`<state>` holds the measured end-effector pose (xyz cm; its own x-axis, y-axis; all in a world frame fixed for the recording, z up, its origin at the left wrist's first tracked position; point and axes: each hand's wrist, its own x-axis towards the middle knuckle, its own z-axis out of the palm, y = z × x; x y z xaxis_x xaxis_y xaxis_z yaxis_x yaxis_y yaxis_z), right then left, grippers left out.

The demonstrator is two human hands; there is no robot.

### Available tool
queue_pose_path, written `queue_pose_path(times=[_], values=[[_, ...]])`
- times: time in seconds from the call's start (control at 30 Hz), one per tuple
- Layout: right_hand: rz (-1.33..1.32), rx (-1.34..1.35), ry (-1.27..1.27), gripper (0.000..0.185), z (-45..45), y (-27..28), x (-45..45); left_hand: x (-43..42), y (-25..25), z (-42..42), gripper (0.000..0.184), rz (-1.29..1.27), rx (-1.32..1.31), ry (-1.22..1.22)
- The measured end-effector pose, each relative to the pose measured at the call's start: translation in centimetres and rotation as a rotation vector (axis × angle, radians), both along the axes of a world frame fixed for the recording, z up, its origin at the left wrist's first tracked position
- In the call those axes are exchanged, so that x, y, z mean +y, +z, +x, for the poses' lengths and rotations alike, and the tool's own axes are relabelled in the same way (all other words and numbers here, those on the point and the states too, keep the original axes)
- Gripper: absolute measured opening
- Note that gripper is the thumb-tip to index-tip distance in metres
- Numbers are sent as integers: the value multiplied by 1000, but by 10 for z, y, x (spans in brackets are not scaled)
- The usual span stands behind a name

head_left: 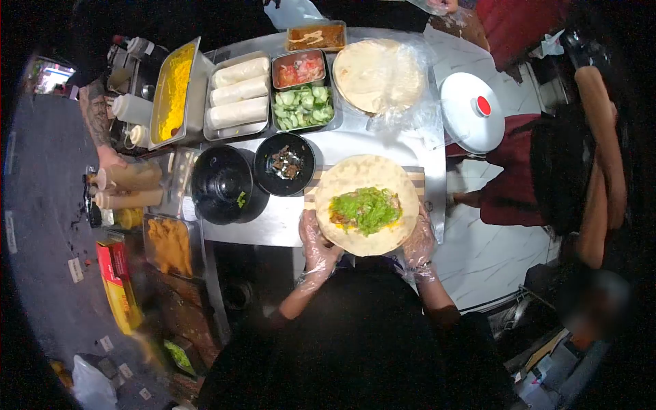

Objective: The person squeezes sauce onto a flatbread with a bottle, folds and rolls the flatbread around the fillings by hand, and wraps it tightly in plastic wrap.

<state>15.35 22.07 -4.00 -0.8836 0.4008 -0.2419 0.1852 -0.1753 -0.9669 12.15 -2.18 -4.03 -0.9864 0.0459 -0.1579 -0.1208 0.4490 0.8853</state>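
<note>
At the counter edge (pixel 263 242), both hands (pixel 318 247) touch the flatbread's rim (pixel 342 169), steel (pixel 277 220) leftward.

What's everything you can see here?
Flatbread: 1, pale, over striped board
Topping: 1, mostly green, on flatbread
Bowls: at least 2, black, left
Rolled wraps: 3, white, beyond bowls
Slices: many, green, right of wraps
Chopped pieces: many, red, beyond slices
Loose food: 1 panful, yellow, left
Flatbread stack: 1, pale, beyond board
Sauce: 1 tubful, brown, far edge
Lid: 1, white, right
Bottles: several, pale and brown, left
Box: 1, red-yellow, left
Food pieces: 1 trayful, orange, left
Others' arms: several, bare, both sides
Left hand, right hand: 1 each, clear-gloved, flatbread's edges
</note>
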Motion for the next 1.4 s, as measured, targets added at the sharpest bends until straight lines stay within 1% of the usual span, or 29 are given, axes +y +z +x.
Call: queue_pose_path(times=[0.07, 0.1, 0.17, 0.2, 0.27, 0.3, 0.37, 0.47, 0.5, 0.53, 0.57, 0.6, 0.67, 0.7, 0.77, 0.8, 0.87, 0.9, 0.97, 1.0, 1.07, 1.1, 1.13, 1.17, 1.2, 1.27, 1.3, 1.37, 1.4], values=[[368, -115, 203, 61, -4, 11, 4, 7, 4, 6, 114, 543, -138, 134], [370, -116, 212, 61, -6, 15, 4, 12, 6, 8, 114, 545, -138, 143], [119, -34, 183, 68, -8, 19, 1, 19, 7, 12, 97, 801, -28, 305], [122, -35, 188, 68, -6, 16, 3, 18, 8, 11, 97, 804, -26, 310], [276, -146, 252, 68, -1, 5, 9, 14, 6, 4, 85, 1232, -110, 363], [276, -144, 260, 68, 2, -1, 10, 16, 5, 0, 74, 1046, -103, 309], [437, -225, 268, 63, 3, -11, 11, 12, -4, -10, 72, 1013, -100, 291], [469, -172, 314, 56, 0, -19, 13, 12, -13, -27, 67, 937, -107, 266], [466, -176, 313, 56, -1, -22, 12, 11, -14, -31, 68, 842, -190, 275], [-250, -85, 89, 54, -8, -14, 6, 11, -15, -31, 70, 745, -274, 284], [-958, 22, -151, 51, -13, -7, 2, 12, -17, -30, 70, 742, -279, 281], [-959, 23, -155, 51, -17, -1, 0, 15, -18, -30, 63, 776, -299, 322], [-850, -164, -205, 48, -23, 12, -3, 18, -23, -29, 52, 845, -337, 407], [-850, -163, -207, 48, -25, 20, -6, 18, -28, -28, 52, 845, -337, 405], [-636, -9, -166, 48, -29, 33, -15, 12, -46, -22, 43, 305, -209, 317], [-636, -11, -167, 48, -28, 32, -17, 10, -53, -19, 43, 305, -212, 316], [-526, -23, -191, 53, -28, 33, -21, 10, -52, -18, 44, 347, -103, 306], [-526, -23, -191, 53, -27, 36, -22, 11, -51, -18, 44, 346, -103, 306], [-468, -20, -60, 57, -29, 48, -23, 19, -26, -26, 42, 261, 83, 50], [-468, -20, -59, 57, -29, 45, -23, 19, -31, -28, 42, 261, 83, 50], [-397, 184, 52, 64, -26, 38, -23, 18, -34, -33, 43, 1592, -355, 195], [-397, 183, 52, 64, -25, 37, -20, 13, -33, -31, 43, 1592, -356, 196], [-302, 173, 137, 68, -25, 37, -14, 12, -5, -36, 47, 996, -113, -65], [-206, 162, 221, 72, -26, 37, -5, 9, 11, -42, 53, 382, 114, -296], [-110, 151, 304, 75, -26, 37, 3, 4, 11, -48, 53, 382, 113, -297], [83, 129, 469, 83, -27, 39, 12, -7, 9, -59, 68, 448, 101, -475], [83, 129, 469, 83, -27, 41, 12, -11, 9, -61, 79, 505, 0, -449], [-103, 2, 416, 94, -26, 44, 11, -18, 12, -70, 75, 487, -30, -484], [-103, 2, 417, 94, -23, 39, 13, -21, 14, -73, 72, 469, -60, -518]])
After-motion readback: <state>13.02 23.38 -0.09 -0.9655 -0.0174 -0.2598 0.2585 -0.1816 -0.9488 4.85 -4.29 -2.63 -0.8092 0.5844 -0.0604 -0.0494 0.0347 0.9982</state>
